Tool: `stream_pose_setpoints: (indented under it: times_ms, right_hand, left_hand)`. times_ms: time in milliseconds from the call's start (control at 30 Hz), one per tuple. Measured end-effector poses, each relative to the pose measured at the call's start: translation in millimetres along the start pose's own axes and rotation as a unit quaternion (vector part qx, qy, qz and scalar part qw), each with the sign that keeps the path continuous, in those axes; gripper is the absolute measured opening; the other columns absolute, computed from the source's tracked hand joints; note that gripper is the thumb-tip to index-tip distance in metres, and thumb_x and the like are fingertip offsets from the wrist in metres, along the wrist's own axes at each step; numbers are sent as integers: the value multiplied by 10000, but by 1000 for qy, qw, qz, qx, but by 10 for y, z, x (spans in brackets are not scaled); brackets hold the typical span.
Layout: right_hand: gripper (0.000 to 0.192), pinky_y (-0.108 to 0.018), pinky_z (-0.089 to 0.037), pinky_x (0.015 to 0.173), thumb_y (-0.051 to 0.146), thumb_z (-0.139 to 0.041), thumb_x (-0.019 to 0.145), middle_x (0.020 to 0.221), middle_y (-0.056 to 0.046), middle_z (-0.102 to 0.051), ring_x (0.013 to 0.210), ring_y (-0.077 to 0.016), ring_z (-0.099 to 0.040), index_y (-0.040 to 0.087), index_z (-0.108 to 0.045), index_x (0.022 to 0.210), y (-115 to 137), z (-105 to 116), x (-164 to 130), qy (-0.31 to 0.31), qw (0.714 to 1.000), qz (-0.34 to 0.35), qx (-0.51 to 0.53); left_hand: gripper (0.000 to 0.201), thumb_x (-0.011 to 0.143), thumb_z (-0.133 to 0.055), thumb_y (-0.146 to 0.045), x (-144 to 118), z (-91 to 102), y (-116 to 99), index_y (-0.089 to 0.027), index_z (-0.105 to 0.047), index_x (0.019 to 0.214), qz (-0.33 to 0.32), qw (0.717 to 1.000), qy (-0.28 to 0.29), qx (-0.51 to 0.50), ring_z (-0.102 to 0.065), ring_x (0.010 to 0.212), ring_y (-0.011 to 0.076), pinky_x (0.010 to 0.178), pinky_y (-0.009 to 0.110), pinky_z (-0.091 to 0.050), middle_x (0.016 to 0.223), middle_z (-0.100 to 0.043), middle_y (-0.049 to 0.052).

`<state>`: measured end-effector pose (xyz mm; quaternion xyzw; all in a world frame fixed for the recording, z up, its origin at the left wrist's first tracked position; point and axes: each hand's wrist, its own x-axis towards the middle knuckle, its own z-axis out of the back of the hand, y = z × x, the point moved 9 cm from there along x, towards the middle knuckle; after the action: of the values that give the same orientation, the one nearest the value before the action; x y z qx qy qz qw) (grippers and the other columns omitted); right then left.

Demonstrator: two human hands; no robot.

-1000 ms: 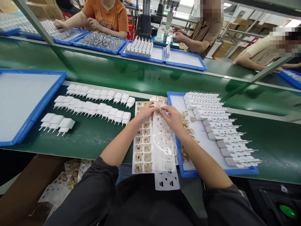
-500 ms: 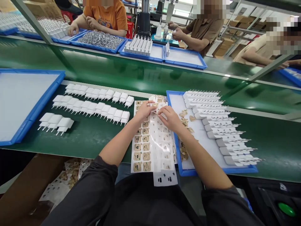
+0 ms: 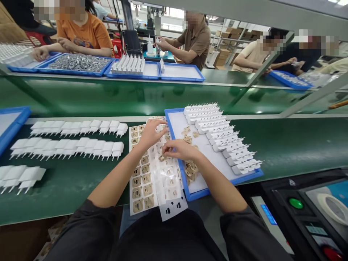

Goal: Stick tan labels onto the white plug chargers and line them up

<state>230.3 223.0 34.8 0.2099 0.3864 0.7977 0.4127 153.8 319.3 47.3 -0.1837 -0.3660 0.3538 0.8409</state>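
Two hands: both on the sticker sheets (image 3: 148, 170), which lie between the charger rows and the blue tray (image 3: 187, 190).
Left hand (image 3: 150, 132): fingers curled down on the far end of the stack, pinning it. From my feed it looks like pressing, not pinching.
Right hand (image 3: 181, 149): fingertips nipped together on a small tan sticker (image 3: 162, 158), just left of the fingers and low over the clear liner.
Sheet axis: long side runs away from me, near end hanging over the bench edge, far end under the left fingers.
Tray side: peeled tan backings (image 3: 191, 170) heaped just under the right wrist; white charger plugs (image 3: 217, 132) stacked beyond, prongs pointing right.
Risk 1: I'd guess the sticker folds onto itself if it drags over the liner.
Risk 2: if the left fingers ease up, the overhanging sheets could slide off toward me.
Risk 3: the right wrist could sweep the backings onto the belt.
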Motion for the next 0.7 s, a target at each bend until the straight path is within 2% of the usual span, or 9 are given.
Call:
stream_pose_setpoints:
  times_ms: [67,167,267,367,400,467,533,600,700]
  right_hand:
    - [89,-257,-503,804,194,-626,888,931,-39,-754,839,-156,-678,175,-703,929,129,-123,-59,93,994,37,48]
    - [117,-235,-504,810,236,-638,901,937,-48,-752,840,-145,-675,158,-708,953,326,-264,-234,231,963,83,108]
    - [158,-214,-500,812,293,-651,910,947,-50,-739,842,-134,-668,153,-705,961,409,-305,-358,289,942,110,133]
    - [203,-213,-506,799,336,-645,919,957,-58,-728,847,-136,-667,147,-695,976,428,-324,-419,314,927,136,151]
    - [207,-215,-509,798,340,-644,920,952,-58,-726,845,-136,-667,146,-693,973,431,-324,-432,319,924,143,156]
    - [190,-212,-509,796,332,-648,915,934,-49,-723,842,-133,-665,151,-691,954,432,-313,-445,320,922,146,159]
    - [153,-212,-508,782,310,-654,906,920,-35,-725,828,-128,-663,164,-690,933,422,-271,-421,296,934,133,148]
    - [112,-224,-511,769,277,-641,901,908,-25,-730,815,-130,-667,177,-686,924,394,-178,-351,230,958,101,138]
    - [76,-254,-516,767,249,-632,887,901,-17,-731,827,-144,-674,195,-680,912,333,30,-243,78,986,46,141]
  left_hand:
    - [283,858,-705,-380,233,-301,-296,-226,-700,1096,-49,997,61,22,-562,1134,285,1054,458,-417,1142,-695,73]
    - [443,775,-790,-433,552,-828,-676,-213,-696,1147,-80,987,114,83,-479,1248,352,1063,512,-389,1309,-601,131]
    - [569,729,-824,-471,718,-1310,-1003,-184,-665,1194,-97,980,132,115,-390,1345,397,1071,542,-362,1481,-444,188]
    - [427,740,-821,-322,745,-1572,-1212,-163,-665,1105,-101,980,127,115,-364,1373,399,1077,541,-351,1556,-354,199]
    - [359,744,-807,-258,739,-1584,-1238,-162,-664,1059,-95,983,121,100,-368,1372,395,1075,538,-354,1558,-358,191]
    - [291,728,-792,-185,707,-1490,-1201,-170,-648,981,-63,991,113,27,-436,1318,369,1057,521,-382,1469,-473,171]
    - [310,713,-804,-223,619,-1285,-1032,-181,-615,955,10,986,117,-117,-564,1158,311,994,477,-452,1229,-632,127]
    - [374,703,-816,-313,428,-1010,-766,-189,-573,958,116,941,108,-300,-644,953,239,897,415,-515,980,-674,57]
    - [475,691,-829,-359,-43,-592,-384,-204,-531,1027,253,815,63,-518,-675,825,171,826,345,-544,895,-668,6]
